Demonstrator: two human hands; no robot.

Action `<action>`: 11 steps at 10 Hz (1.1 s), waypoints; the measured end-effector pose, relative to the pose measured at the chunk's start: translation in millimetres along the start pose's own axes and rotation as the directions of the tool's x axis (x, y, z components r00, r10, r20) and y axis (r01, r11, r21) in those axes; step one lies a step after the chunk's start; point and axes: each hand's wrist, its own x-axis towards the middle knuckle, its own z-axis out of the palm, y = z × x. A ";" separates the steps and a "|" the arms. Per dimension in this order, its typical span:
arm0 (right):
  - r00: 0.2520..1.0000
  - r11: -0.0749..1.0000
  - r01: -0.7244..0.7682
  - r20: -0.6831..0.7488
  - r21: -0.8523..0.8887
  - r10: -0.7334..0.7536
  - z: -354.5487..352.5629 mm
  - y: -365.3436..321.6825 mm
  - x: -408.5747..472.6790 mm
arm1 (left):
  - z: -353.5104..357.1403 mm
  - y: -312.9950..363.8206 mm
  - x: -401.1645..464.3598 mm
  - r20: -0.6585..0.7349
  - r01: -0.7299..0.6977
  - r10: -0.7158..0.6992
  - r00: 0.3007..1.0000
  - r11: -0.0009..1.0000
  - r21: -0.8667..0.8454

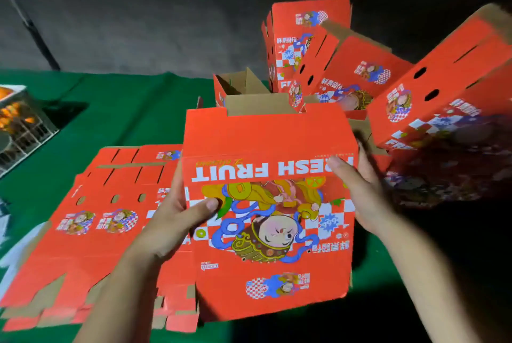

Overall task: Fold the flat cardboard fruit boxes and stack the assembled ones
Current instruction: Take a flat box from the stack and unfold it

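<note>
Held box: I see a red printed cardboard fruit box (270, 204), half-folded, upside-down print, between my fingers.
Flats: red flat cardboard blanks (91, 231), stacked left of them.
Assembled: red folded boxes (357, 71) piled beyond my fingertips.

The red box (270, 204) in the middle of the frame says "FRESH FRUIT" upside down in big white letters. Its other writing is too small to read.

Two bare forearms are showing in the head view, no sleeves reaching the wrists. The left hand (177, 220) and the right hand (363, 190) are wearing no gloves, rings, watch or bands; nails are showing short.
</note>
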 end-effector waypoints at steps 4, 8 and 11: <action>0.963 0.977 0.094 -0.230 -0.192 -0.138 -72.6 -2.6 -56.8 | 66.6 -4.5 21.8 0.117 -0.234 0.210 0.971 0.938 0.254; 0.978 0.816 -0.094 -0.208 -0.570 -0.033 -76.0 43.8 -89.9 | 48.9 -55.6 19.8 0.221 -0.329 0.245 0.944 0.645 0.690; 0.863 0.822 -0.325 -0.502 -0.468 0.056 -79.7 63.3 -91.9 | 56.4 -41.6 19.1 0.213 -0.289 0.213 0.954 0.446 0.847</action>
